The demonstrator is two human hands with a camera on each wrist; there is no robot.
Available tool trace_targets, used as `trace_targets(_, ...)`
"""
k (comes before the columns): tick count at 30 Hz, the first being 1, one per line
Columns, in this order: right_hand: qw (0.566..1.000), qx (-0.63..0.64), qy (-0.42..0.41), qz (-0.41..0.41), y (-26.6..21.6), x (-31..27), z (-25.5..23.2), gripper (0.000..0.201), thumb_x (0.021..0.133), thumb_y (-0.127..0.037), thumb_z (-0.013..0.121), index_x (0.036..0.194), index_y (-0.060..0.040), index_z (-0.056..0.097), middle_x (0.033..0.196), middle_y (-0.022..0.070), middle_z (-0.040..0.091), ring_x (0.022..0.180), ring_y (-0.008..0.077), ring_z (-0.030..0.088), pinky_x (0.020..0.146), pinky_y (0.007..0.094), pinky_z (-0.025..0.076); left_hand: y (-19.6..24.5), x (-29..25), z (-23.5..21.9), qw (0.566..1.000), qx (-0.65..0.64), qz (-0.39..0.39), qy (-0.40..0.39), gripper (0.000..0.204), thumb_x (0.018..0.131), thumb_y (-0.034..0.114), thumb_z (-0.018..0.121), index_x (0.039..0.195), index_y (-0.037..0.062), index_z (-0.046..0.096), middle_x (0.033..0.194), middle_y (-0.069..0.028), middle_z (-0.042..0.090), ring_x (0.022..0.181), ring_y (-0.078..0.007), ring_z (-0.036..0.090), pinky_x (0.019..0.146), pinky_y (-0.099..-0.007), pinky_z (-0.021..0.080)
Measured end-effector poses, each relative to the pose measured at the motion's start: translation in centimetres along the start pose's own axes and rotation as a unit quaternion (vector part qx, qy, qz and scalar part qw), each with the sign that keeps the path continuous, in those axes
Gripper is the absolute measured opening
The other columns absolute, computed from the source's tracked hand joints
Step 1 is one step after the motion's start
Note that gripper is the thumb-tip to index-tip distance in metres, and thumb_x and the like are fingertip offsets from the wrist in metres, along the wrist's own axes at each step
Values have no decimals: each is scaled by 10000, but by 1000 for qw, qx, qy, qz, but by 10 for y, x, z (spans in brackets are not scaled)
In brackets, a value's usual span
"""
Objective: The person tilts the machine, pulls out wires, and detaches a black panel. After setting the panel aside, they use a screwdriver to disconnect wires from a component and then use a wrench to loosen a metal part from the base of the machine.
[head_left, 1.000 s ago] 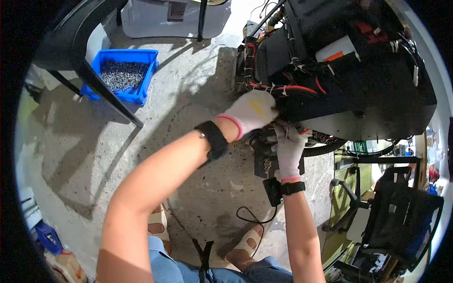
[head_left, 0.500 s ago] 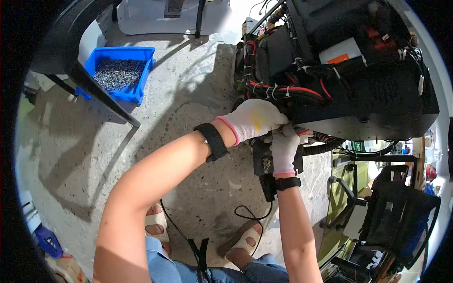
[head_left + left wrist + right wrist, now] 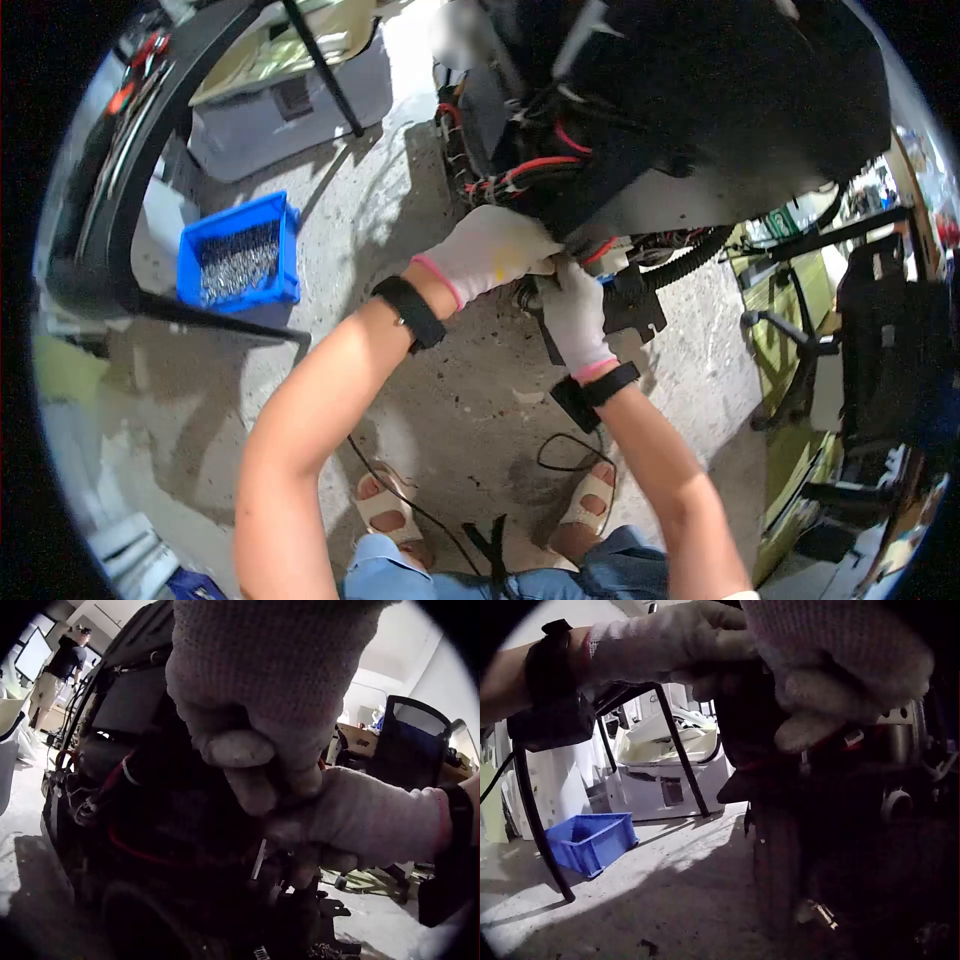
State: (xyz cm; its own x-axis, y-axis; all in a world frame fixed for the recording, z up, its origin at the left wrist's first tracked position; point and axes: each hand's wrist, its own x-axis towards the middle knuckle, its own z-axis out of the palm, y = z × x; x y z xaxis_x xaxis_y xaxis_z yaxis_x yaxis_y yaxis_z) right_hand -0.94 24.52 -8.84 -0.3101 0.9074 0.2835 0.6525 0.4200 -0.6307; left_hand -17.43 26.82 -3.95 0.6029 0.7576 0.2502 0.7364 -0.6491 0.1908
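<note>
A large black machine casing (image 3: 660,195) with red and black wires along its left side fills the upper right of the head view. My left hand (image 3: 490,250), in a white knit glove, reaches in from the left at the casing's lower edge. Its fingers (image 3: 251,787) curl downward in the left wrist view. My right hand (image 3: 578,310), gloved likewise, comes from below, its fingertips meeting the left ones. Both hands pinch at this one dark spot; I cannot tell what small part is between the fingers. Beside the right hand runs a black corrugated hose (image 3: 690,260).
A blue bin (image 3: 240,255) of small metal pieces stands on the floor at left, near a black-framed chair (image 3: 110,230). A black bracketed plate (image 3: 635,315) sits below the casing. Another chair (image 3: 880,340) stands at right. In the left wrist view, a person (image 3: 64,667) stands far back.
The head view has turned, so the casing and bin appear shifted. The left hand has come closer over the right one, and their fingertips stay together at the casing's lower edge.
</note>
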Motion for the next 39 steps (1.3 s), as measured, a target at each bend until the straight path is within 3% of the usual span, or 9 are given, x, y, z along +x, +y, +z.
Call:
trace_targets(13, 983, -17, -182, -1, 22, -54, -37, 251, 739, -211, 490, 928, -52, 537, 767, 180, 574, 710, 346, 559, 616, 417, 447, 2, 2, 12, 996, 63, 60, 0, 260, 809, 341, 487, 1022, 197, 524, 684, -101, 580, 627, -248, 574, 536, -320, 459)
trace_targets(15, 989, 3, -150, 5, 25, -48, -36, 236, 747, -208, 482, 915, -52, 537, 773, 180, 574, 724, 346, 558, 623, 415, 447, 17, 12, 32, 826, -501, -232, 112, 419, 795, 413, 509, 1099, 125, 535, 1144, -119, 505, 1062, -248, 462, 917, -325, 348)
trace_targets(21, 981, 125, -147, 34, 27, -33, -32, 264, 758, -198, 467, 959, -38, 531, 857, 182, 570, 782, 336, 560, 659, 413, 451, 49, 24, 13, 955, 25, -290, 53, 237, 773, 143, 538, 938, -26, 558, 978, -135, 582, 878, -246, 553, 812, -360, 407)
trace_targets(24, 985, 158, -71, 11, 25, -27, -12, 277, 759, -211, 472, 963, -31, 522, 857, 184, 569, 796, 338, 557, 661, 424, 449, 46, 19, 39, 868, -181, -430, 172, 232, 774, 137, 522, 921, -41, 546, 922, -122, 588, 820, -246, 559, 716, -342, 450)
trace_targets(26, 975, 201, -65, 68, 15, -21, -5, 249, 772, -212, 460, 935, -32, 513, 817, 177, 577, 764, 343, 563, 638, 421, 455, 41, 17, 53, 671, -381, -535, 345, 181, 819, 211, 493, 838, 45, 563, 689, -41, 566, 428, -117, 472, 354, -237, 358)
trace_targets(29, 968, 236, -80, 38, 11, -11, -4, 235, 797, -215, 436, 924, -28, 497, 792, 174, 581, 723, 350, 568, 617, 413, 460, 80, 30, 22, 573, -472, -570, 351, 157, 826, 169, 477, 816, 35, 558, 697, -44, 563, 458, -102, 473, 346, -190, 338)
trace_targets(35, 907, 398, 1, 141, 14, -7, 42, 211, 802, -244, 488, 888, -68, 567, 847, 136, 596, 755, 280, 584, 660, 336, 465, 73, 16, 4, 710, -320, -613, 134, 204, 831, 189, 479, 867, 7, 562, 743, -121, 608, 601, -173, 588, 425, -248, 427)
trace_targets(37, 926, 362, 74, 73, 14, -4, 41, 241, 794, -258, 507, 942, -77, 570, 868, 151, 595, 788, 286, 583, 677, 323, 461, 66, 0, 5, 930, 145, -326, 85, 267, 765, 239, 572, 911, 16, 579, 847, -137, 611, 651, -287, 587, 563, -346, 469)
trace_targets(39, 911, 392, 100, 78, 13, -3, 45, 235, 792, -257, 511, 936, -82, 572, 858, 153, 595, 786, 288, 581, 672, 327, 460, 51, -12, -3, 913, 138, -385, 4, 311, 734, 259, 598, 977, 66, 578, 919, -138, 596, 811, -334, 559, 714, -382, 444)
